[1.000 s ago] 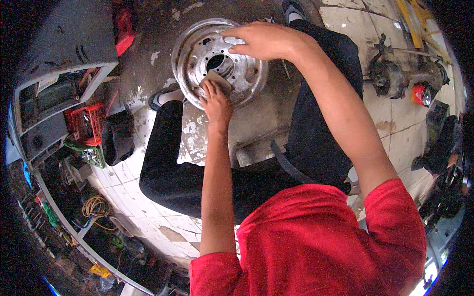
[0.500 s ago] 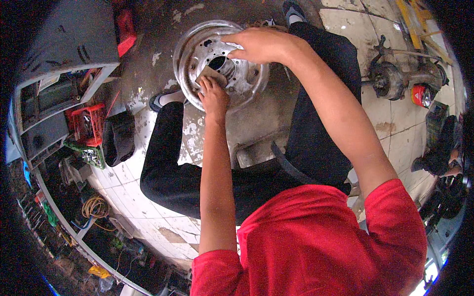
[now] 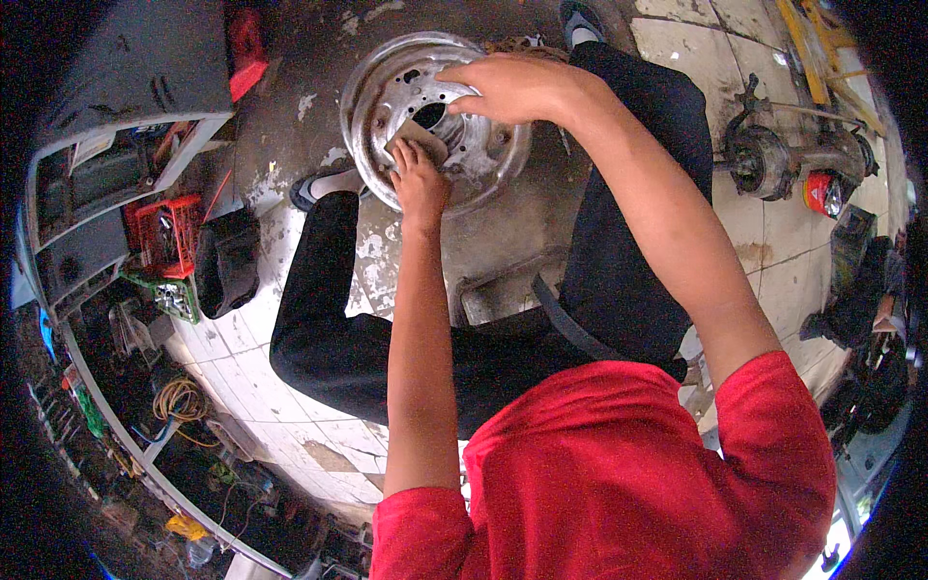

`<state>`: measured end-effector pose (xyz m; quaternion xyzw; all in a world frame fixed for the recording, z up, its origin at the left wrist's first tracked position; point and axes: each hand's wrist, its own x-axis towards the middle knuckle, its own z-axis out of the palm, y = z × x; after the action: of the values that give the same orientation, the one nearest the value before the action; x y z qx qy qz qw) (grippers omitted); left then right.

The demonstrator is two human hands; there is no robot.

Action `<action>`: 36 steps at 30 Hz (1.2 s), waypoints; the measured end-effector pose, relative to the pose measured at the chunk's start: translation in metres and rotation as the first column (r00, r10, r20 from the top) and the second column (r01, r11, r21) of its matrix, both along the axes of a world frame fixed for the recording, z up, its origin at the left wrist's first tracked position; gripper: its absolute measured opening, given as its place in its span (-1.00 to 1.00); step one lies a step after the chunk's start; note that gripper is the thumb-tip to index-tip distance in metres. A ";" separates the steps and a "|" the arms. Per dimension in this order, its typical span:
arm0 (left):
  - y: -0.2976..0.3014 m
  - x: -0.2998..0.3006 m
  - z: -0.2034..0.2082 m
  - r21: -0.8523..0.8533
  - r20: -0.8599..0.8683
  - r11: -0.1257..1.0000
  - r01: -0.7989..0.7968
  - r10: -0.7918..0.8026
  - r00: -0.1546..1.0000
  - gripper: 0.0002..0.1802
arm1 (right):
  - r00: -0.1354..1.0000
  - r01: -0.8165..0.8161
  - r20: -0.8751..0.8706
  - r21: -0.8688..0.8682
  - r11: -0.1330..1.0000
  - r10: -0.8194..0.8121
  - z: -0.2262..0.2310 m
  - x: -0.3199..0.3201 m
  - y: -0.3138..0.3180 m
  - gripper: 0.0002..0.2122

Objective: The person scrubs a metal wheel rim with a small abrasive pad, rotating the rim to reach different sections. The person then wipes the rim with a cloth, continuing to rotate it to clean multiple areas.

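Note:
A bare metal wheel rim [image 3: 370,60] lies between my legs, dull silver with holes around its centre bore. My left hand [image 3: 421,188] presses a folded tan sheet, which looks like sandpaper [image 3: 425,143], against the rim's inner face, left of and below the bore. Its fingers lie bent over the sheet. From the right, my right hand [image 3: 503,87] rests across the rim's far right side, fingers stretched toward the bolt holes and thumb apart. Part of the rim's edge is hidden under it.
On the right floor lie an axle-like part with a drum [image 3: 759,159] and a red can [image 3: 822,193]. To the left stand a grey cabinet [image 3: 126,72], a red crate [image 3: 166,237] and a green crate [image 3: 174,298]. A coiled hose [image 3: 182,401] lies among clutter.
My left hand and the sheet have shifted very slightly on the rim's face. The right hand stays on the rim; the whole view has moved a little.

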<state>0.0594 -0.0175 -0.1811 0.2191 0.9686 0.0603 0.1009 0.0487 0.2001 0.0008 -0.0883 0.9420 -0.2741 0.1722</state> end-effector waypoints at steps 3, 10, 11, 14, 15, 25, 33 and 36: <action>-0.002 0.003 -0.007 -0.040 -0.039 0.999 0.016 -0.017 0.999 -0.30 | 1.000 -0.002 -0.001 0.013 1.000 0.002 -0.002 0.000 -0.001 -0.54; -0.005 0.035 0.000 -0.051 0.006 0.993 0.103 -0.103 0.995 -0.35 | 0.999 -0.009 -0.039 0.002 1.000 0.009 -0.012 -0.001 -0.001 -0.54; -0.005 0.031 0.000 -0.055 0.002 0.994 0.096 -0.096 0.995 -0.35 | 1.000 -0.007 -0.029 0.000 1.000 0.007 -0.012 0.000 -0.002 -0.54; -0.012 0.005 -0.010 -0.050 -0.084 0.997 0.066 -0.070 0.994 -0.36 | 1.000 -0.012 -0.009 -0.012 1.000 0.012 -0.006 0.001 -0.005 -0.53; -0.008 -0.005 -0.007 -0.040 -0.075 0.998 0.037 -0.040 0.996 -0.35 | 1.000 -0.006 0.002 -0.011 1.000 0.006 -0.006 0.002 -0.006 -0.53; -0.008 0.037 -0.006 0.021 -0.081 0.990 0.143 -0.141 0.987 -0.36 | 0.999 0.026 -0.025 0.002 1.000 -0.026 -0.012 0.000 0.000 -0.52; -0.002 -0.005 -0.005 -0.034 -0.026 0.995 0.089 -0.090 0.996 -0.32 | 0.999 0.021 0.028 0.005 1.000 -0.022 -0.013 0.002 -0.003 -0.52; -0.003 -0.011 -0.012 -0.035 -0.043 0.995 0.089 -0.090 0.995 -0.33 | 0.999 -0.002 0.037 0.030 1.000 0.001 -0.013 0.001 -0.002 -0.52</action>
<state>0.0479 -0.0203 -0.1932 0.2618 0.9607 0.0347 0.0854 0.0495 0.1978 -0.0125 -0.0814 0.9426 -0.2616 0.1909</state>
